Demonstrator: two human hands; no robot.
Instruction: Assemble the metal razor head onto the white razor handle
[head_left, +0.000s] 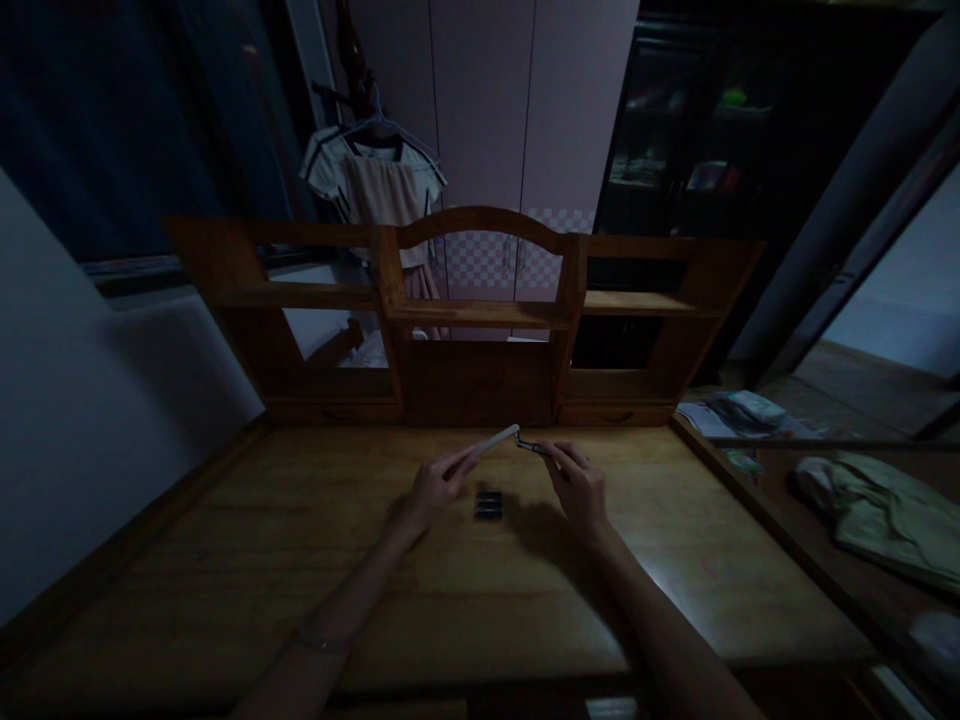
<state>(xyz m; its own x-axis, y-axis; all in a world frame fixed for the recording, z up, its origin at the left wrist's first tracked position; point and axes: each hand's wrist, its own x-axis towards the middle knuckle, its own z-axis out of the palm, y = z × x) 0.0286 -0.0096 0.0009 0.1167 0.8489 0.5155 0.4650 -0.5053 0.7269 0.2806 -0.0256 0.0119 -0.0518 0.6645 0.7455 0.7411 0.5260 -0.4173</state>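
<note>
My left hand (440,487) is closed around a slim, pale, flat bar (496,440) that slants up to the right. My right hand (576,482) pinches a thin, dark tool with a shiny bent tip (531,446). That tip meets or nearly meets the far end of the pale bar; I cannot tell whether they touch. Between my wrists, several small dark cylinders that look like batteries (489,505) lie side by side on the wooden desk (300,540). The room is dim, so fine detail on both held things is lost.
A wooden shelf unit (480,318) rises along the desk's far edge. White wall (52,400) borders the left side. To the right, beyond the desk's raised edge, lie a pale green cloth bag or garment (892,510) and some papers (739,412). Clothes (375,180) hang behind the shelves.
</note>
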